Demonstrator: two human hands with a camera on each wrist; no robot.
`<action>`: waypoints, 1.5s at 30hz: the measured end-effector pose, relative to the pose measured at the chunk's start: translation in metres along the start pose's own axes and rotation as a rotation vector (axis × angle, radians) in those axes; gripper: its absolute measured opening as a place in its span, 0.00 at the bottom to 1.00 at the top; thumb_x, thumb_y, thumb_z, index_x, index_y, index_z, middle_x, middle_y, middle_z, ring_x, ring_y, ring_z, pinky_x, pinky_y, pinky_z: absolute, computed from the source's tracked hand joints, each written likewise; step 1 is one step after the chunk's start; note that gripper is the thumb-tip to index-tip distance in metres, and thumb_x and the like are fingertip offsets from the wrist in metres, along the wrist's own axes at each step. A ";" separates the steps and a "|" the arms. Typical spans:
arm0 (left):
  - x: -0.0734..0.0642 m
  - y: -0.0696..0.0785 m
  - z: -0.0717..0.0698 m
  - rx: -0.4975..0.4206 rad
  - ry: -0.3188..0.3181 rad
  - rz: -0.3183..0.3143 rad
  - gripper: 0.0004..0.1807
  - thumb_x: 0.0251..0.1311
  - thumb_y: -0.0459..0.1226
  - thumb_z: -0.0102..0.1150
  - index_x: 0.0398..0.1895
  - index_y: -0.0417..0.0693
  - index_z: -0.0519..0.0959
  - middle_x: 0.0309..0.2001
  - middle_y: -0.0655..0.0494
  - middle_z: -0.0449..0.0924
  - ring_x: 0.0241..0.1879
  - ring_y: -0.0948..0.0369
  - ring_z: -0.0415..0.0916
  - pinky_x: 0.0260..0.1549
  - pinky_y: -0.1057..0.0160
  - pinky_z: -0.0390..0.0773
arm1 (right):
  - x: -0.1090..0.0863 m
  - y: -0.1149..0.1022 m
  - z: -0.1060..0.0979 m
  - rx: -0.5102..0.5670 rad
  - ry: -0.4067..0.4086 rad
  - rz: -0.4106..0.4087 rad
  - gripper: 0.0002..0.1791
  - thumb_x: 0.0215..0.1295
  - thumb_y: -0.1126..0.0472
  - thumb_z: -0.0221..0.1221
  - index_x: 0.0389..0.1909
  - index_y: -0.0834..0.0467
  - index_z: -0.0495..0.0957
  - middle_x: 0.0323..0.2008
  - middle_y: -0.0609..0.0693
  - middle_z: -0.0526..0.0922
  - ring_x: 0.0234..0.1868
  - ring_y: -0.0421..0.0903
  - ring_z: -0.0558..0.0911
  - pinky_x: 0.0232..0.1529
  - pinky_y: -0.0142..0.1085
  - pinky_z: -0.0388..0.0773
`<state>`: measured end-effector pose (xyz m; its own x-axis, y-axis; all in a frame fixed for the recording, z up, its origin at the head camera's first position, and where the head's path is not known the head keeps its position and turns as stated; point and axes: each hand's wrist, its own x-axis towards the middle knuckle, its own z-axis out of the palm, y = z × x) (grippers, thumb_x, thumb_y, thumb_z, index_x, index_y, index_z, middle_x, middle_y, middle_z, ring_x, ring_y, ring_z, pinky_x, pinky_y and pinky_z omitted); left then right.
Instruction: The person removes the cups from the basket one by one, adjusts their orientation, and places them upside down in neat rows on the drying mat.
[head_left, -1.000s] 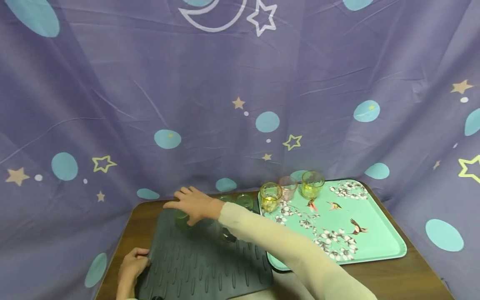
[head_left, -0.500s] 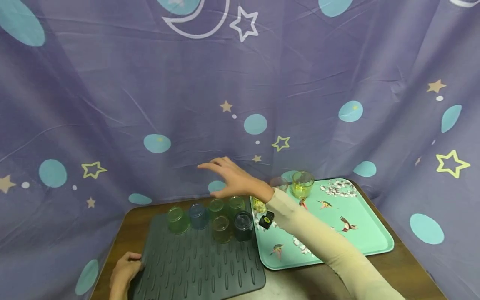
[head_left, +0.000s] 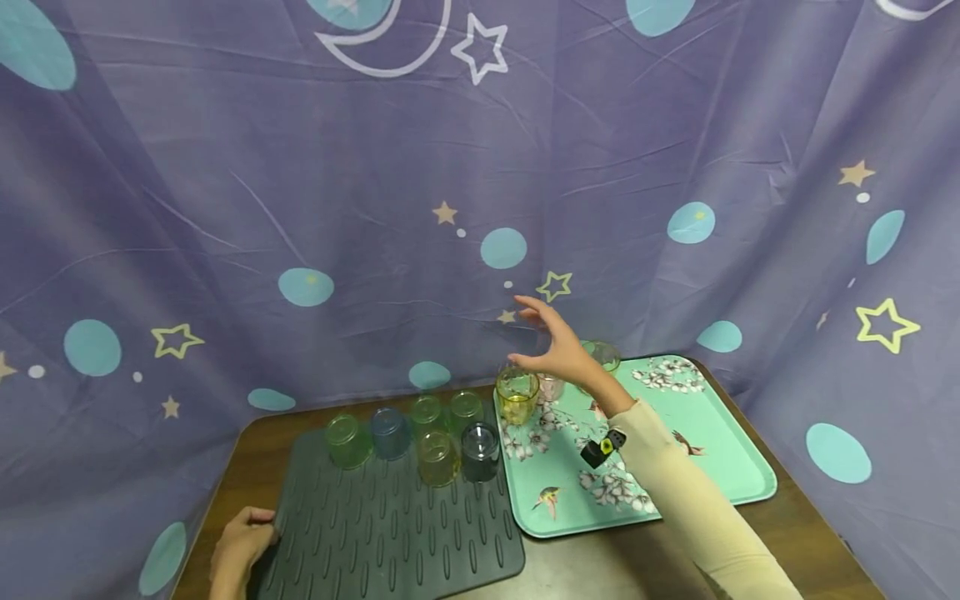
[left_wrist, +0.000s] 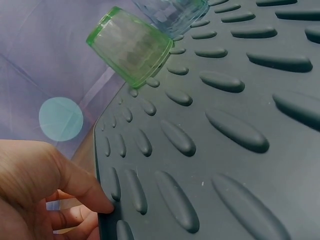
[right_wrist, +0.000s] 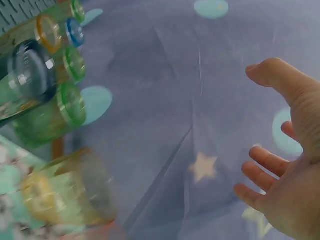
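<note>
My left hand (head_left: 242,546) holds the left edge of a dark grey ribbed drying mat (head_left: 390,533), the thumb (left_wrist: 90,192) on the rim and the fingers curled beside it. My right hand (head_left: 558,346) hovers with spread fingers and nothing in it, above the back left of a mint-green tray (head_left: 720,433). Below it on the tray stand a yellow glass (head_left: 517,398) and a pink glass (head_left: 551,387), partly covered by the hand; another glass (head_left: 606,354) is behind the wrist. Upside down on the mat are a green glass (head_left: 348,442), a blue glass (head_left: 391,433) and several others.
An amber glass (head_left: 438,458) and a dark glass (head_left: 480,452) form the mat's front row of glasses. The tray lies against the mat's right side on a wooden table (head_left: 817,542). A purple patterned curtain (head_left: 375,208) hangs right behind the table.
My right hand has lifted away from the green glass at the mat's left and swung right, over the tray. The left hand stays at the mat edge. The head view has shifted slightly.
</note>
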<state>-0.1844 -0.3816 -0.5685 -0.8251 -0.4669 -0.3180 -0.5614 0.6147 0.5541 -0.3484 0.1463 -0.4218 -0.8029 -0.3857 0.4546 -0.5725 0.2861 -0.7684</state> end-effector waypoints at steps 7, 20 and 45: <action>-0.001 -0.003 -0.003 0.011 -0.022 0.030 0.27 0.48 0.37 0.60 0.56 0.43 0.76 0.62 0.31 0.74 0.53 0.27 0.73 0.38 0.40 0.71 | -0.038 0.034 0.005 0.082 0.100 0.165 0.54 0.57 0.61 0.73 0.80 0.54 0.51 0.70 0.68 0.63 0.70 0.69 0.66 0.67 0.65 0.64; -0.004 -0.003 0.000 -0.029 -0.018 0.038 0.27 0.50 0.38 0.61 0.56 0.43 0.77 0.64 0.30 0.72 0.52 0.30 0.74 0.38 0.44 0.71 | -0.085 0.086 0.051 0.190 0.205 0.371 0.53 0.56 0.60 0.74 0.78 0.53 0.53 0.69 0.67 0.64 0.67 0.68 0.68 0.62 0.66 0.70; -0.002 -0.003 -0.003 -0.023 0.014 0.056 0.23 0.51 0.38 0.59 0.54 0.43 0.78 0.64 0.31 0.73 0.53 0.31 0.75 0.35 0.49 0.71 | -0.082 0.107 0.102 0.332 0.271 0.425 0.52 0.56 0.69 0.71 0.78 0.60 0.53 0.68 0.74 0.63 0.67 0.69 0.67 0.67 0.66 0.62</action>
<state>-0.1810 -0.3842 -0.5667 -0.8542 -0.4411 -0.2752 -0.5125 0.6255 0.5883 -0.3270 0.1194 -0.5873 -0.9887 -0.0482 0.1418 -0.1446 0.0598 -0.9877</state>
